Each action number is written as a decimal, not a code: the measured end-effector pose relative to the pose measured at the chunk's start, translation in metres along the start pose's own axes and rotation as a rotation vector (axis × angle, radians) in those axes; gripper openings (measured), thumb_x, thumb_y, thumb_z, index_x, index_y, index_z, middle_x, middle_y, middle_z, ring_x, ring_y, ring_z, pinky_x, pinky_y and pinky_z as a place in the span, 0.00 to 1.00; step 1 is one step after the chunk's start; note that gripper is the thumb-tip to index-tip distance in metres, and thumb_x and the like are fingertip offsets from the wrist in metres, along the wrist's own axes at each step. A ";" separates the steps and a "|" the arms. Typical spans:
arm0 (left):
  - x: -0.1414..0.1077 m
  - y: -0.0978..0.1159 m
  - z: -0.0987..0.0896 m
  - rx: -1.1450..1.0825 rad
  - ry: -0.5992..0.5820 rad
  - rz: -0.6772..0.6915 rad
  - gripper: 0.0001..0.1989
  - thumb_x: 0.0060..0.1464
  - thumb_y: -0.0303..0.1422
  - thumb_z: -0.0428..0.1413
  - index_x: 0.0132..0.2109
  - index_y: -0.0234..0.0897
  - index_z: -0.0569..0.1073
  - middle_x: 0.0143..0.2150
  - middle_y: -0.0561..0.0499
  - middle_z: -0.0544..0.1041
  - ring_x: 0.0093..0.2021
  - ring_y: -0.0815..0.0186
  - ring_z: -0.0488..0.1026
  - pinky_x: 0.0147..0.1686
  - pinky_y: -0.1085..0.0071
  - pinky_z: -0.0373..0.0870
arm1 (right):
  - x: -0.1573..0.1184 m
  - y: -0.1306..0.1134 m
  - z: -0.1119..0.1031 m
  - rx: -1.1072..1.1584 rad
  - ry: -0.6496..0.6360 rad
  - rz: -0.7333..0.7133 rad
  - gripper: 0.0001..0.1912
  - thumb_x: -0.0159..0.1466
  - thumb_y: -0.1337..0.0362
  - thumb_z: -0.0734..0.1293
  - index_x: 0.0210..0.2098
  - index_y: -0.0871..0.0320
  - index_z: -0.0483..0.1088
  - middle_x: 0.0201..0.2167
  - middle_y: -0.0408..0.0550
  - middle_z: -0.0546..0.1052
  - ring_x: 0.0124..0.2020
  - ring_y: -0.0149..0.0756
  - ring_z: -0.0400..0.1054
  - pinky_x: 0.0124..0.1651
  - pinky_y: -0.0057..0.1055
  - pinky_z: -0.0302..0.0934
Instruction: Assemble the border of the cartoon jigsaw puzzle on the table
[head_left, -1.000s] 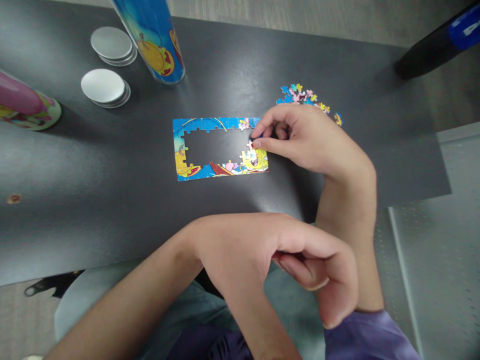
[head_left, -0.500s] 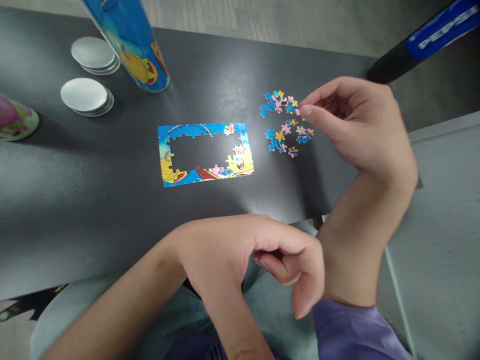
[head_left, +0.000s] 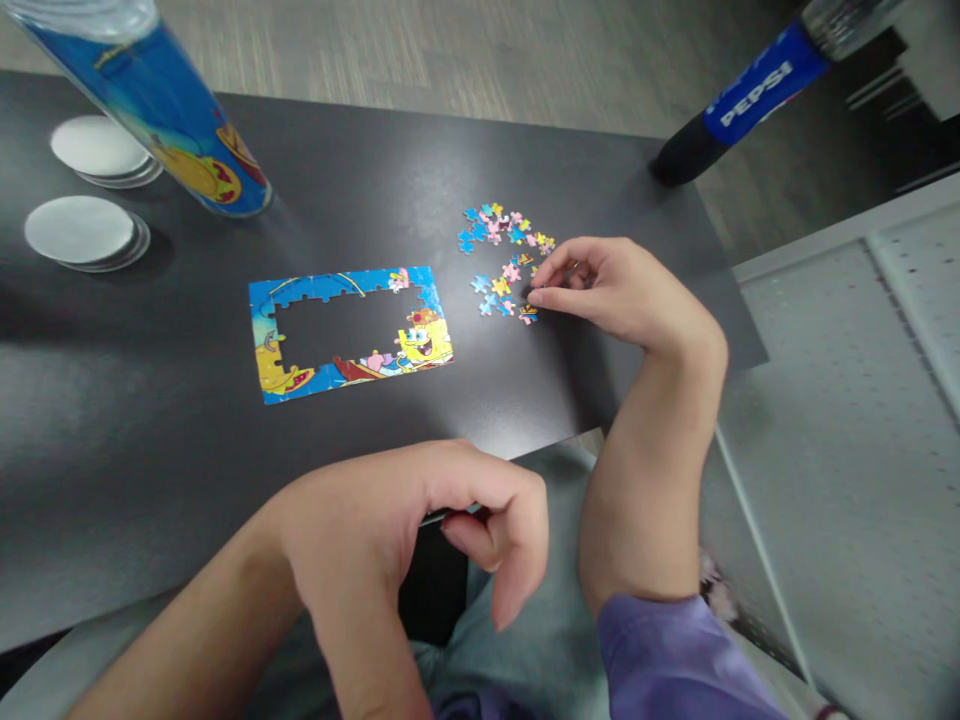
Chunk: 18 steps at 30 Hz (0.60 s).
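My right hand (head_left: 611, 295) is over the right edge of a pile of loose jigsaw pieces (head_left: 500, 287). Its thumb and index finger come together in a pinch there, and they hide whatever is between them. To the left of the pile lies a partly assembled cartoon jigsaw (head_left: 352, 378), a rectangular border around a bare middle. A second group of loose pieces (head_left: 495, 228) sits just above the first. My left hand (head_left: 420, 530) hangs at the near table edge, fingers loosely bent, thumb apart, holding nothing visible.
A tall clear tube with a blue cartoon print (head_left: 187, 130) stands at the back left. Beside it are two stacks of round silvery discs, one upper (head_left: 97, 145) and one lower (head_left: 79, 230). A Pepsi bottle (head_left: 757, 95) stands at the far right corner of the dark table (head_left: 150, 420).
My right hand has moved from the upper group of pieces down to the lower one. The camera view has shifted right, bringing more of the bottle into sight. My left hand keeps its shape.
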<state>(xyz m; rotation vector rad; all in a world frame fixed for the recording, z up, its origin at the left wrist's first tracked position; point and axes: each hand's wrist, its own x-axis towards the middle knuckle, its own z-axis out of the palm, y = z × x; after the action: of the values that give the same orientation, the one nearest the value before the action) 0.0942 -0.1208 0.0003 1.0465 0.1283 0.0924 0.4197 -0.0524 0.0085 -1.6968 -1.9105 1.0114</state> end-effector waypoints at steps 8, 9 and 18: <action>-0.002 -0.011 -0.003 0.004 -0.023 0.065 0.12 0.72 0.20 0.66 0.41 0.40 0.76 0.36 0.57 0.67 0.38 0.66 0.58 0.43 0.69 0.61 | -0.007 0.006 0.004 -0.021 -0.028 -0.012 0.13 0.66 0.52 0.89 0.44 0.48 0.89 0.35 0.44 0.83 0.36 0.44 0.69 0.40 0.44 0.61; -0.002 -0.011 -0.003 0.012 -0.028 0.073 0.12 0.74 0.22 0.66 0.41 0.40 0.76 0.36 0.57 0.67 0.38 0.66 0.59 0.43 0.69 0.61 | -0.008 0.005 0.005 -0.015 -0.033 -0.014 0.12 0.67 0.52 0.88 0.43 0.48 0.89 0.35 0.44 0.83 0.36 0.44 0.69 0.39 0.45 0.60; -0.005 -0.009 -0.001 0.054 0.002 0.037 0.27 0.82 0.55 0.65 0.38 0.40 0.76 0.35 0.53 0.70 0.37 0.64 0.63 0.43 0.64 0.64 | -0.007 0.019 -0.006 -0.015 0.280 0.038 0.11 0.68 0.56 0.85 0.47 0.45 0.85 0.43 0.46 0.86 0.39 0.47 0.69 0.48 0.52 0.68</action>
<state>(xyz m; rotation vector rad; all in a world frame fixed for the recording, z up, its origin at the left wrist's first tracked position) 0.0889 -0.1253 -0.0082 1.1033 0.1136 0.1235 0.4383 -0.0578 0.0001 -1.7833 -1.7155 0.7285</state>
